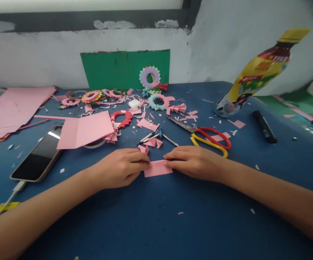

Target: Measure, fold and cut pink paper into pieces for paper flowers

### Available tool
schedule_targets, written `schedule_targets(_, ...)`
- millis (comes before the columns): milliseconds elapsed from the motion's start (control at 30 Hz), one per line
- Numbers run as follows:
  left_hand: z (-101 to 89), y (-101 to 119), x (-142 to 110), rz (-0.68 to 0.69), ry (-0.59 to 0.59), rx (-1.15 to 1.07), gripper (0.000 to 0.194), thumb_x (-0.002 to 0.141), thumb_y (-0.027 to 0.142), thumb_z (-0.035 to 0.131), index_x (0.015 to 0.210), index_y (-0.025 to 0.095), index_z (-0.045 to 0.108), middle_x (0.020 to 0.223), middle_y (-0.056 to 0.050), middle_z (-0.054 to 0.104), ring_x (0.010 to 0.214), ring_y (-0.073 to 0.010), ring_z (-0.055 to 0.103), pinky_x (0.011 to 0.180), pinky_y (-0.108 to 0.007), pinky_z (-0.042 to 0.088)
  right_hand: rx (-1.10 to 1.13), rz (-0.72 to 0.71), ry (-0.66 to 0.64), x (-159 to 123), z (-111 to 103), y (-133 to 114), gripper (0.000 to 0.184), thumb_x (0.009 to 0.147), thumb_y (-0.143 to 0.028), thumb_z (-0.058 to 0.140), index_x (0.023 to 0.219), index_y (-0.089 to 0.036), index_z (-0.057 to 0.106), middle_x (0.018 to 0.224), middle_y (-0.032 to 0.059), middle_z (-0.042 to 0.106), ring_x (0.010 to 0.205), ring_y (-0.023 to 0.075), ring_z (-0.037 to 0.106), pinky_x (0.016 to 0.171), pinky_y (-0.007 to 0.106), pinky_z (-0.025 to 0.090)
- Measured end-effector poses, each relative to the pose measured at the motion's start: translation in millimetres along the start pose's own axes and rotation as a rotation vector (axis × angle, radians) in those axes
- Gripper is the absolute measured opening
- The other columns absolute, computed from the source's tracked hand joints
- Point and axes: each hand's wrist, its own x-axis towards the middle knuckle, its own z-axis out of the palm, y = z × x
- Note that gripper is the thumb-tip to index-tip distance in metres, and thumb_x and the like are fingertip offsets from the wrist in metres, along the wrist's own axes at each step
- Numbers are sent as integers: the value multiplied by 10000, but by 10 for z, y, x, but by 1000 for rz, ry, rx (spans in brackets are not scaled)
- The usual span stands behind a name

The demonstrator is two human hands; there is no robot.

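A small rectangle of pink paper (158,169) lies at the middle of the blue table, between my two hands. My left hand (125,166) pinches its left end, with the thumb below and fingertips along the upper corner. At the upper right corner, my right hand (193,161) has its fingertips closed on the paper; its thumb is mostly hidden. Just beyond lie small folded pink paper pieces (151,142) and a compass-like tool with a blue joint (161,133). Scissors with red and yellow handles (213,139) rest right behind my right hand.
At left are a phone (37,155) on a cable, a folded pink sheet (87,130) and stacked pink paper (18,108). Folded paper rings (121,118) and scraps spread behind. A green board (105,70) leans on the wall. A bottle (256,76) and black marker (264,126) are at right.
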Motion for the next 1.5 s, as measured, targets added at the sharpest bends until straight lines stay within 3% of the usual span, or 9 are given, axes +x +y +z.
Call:
schedule_targets(433,-25,52,22,45,-25,155,330,860,106,331,884,166,654,1046,-71,657,861,-164,597,761,-293,501,27,-11,-5,-9,-5,3,246,906,-149,381,899,-158,627,964,97,649,872,164,573,757,297,495)
schedule_targets(1033,-9,60,13,89,-12,175,314,854,98,341,893,151,649,1067,-60,659,882,-177,602,743,-292,500,49,-15,23,-28,6,30,206,887,-150,425,926,-150,627,955,82,648,866,162,565,772,278,486)
schedule_targets(1233,-10,83,25,75,-30,154,310,834,84,336,935,132,626,1085,-68,649,910,-183,584,753,-303,493,81,132,16,32,7,-98,214,855,-143,422,878,-138,635,942,89,637,848,169,571,773,292,481)
schedule_targets(1400,-30,141,47,41,-79,178,296,836,98,344,950,125,615,1030,-75,660,942,-195,557,813,-318,461,-88,211,-7,123,24,-292,295,874,-245,413,1045,-110,612,950,122,625,804,205,558,708,338,455)
schedule_targets(1500,-61,187,53,14,-112,187,299,819,107,351,974,122,606,991,-86,660,947,-206,544,812,-326,452,-149,237,-35,145,26,-330,302,877,-286,414,1027,-135,628,925,110,621,786,206,548,668,331,410)
